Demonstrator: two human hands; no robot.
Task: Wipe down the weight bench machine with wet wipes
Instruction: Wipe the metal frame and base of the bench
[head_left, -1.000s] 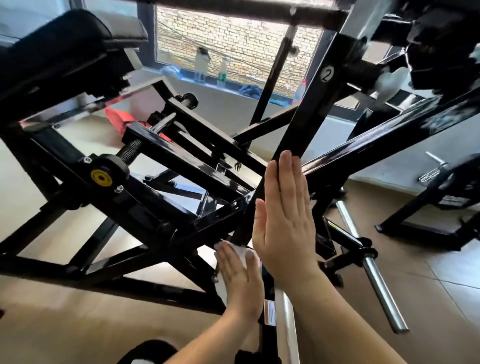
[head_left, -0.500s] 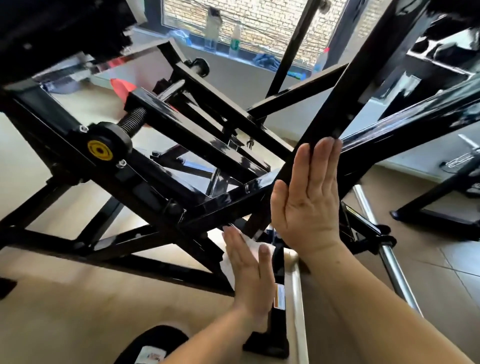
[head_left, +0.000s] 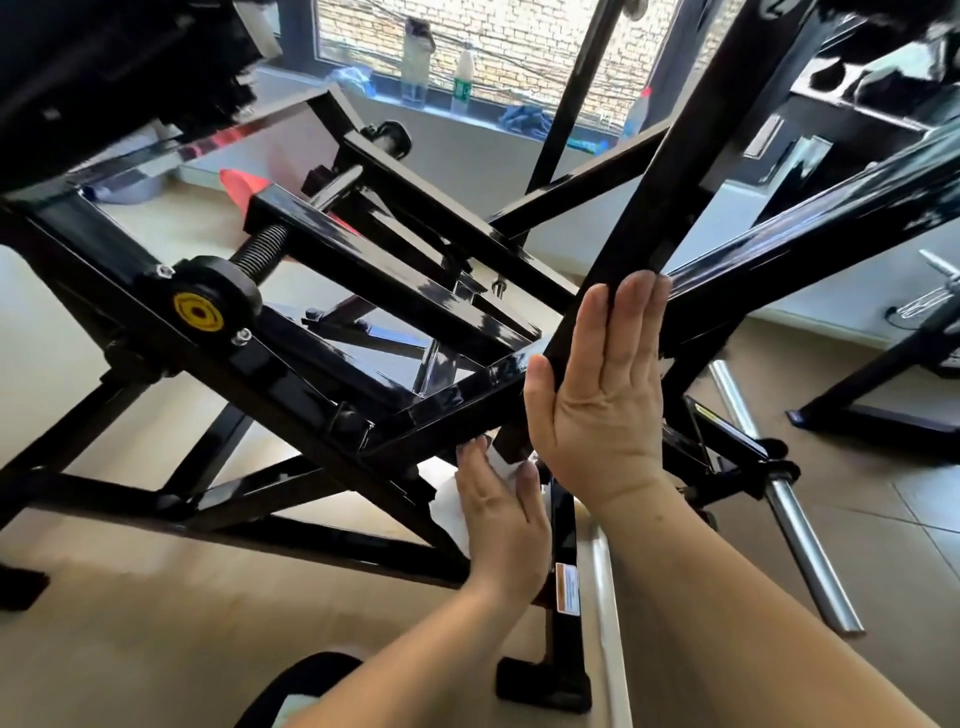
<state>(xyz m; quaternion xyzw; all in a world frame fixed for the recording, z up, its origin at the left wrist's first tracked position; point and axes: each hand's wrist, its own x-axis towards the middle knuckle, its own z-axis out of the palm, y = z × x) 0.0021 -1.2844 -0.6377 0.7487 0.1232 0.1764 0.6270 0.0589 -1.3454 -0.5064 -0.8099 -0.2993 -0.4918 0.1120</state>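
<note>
Bars of the black weight bench machine (head_left: 322, 270) are seen crossing the view from low down, close to the tiled floor (head_left: 130, 613). The right hand (head_left: 602, 395) is laid flat against the near face of a slanted post (head_left: 670, 171). Its fingers (head_left: 631, 322) are held straight and together, and the thumb is set along the post's left edge; nothing is gripped by it.

Lower and slightly to the left, the left hand (head_left: 506, 525) is pressed with straight, close-set fingers onto a white wet wipe (head_left: 449, 501). The wipe is held against the lower frame, just under the joint where a cross bar meets the post. Most of it is covered by the hand, and a crumpled edge is shown at the hand's left side.

An orange-and-white warning label (head_left: 567, 588) is stuck on the near leg just right of the left wrist. A yellow cap (head_left: 198, 312) and a coiled spring (head_left: 262, 249) are mounted on the frame at the left. A chrome bar (head_left: 800, 530) is angled down to the right of the right forearm. Bottles (head_left: 462, 83) are lined up on the far windowsill (head_left: 483, 119).
</note>
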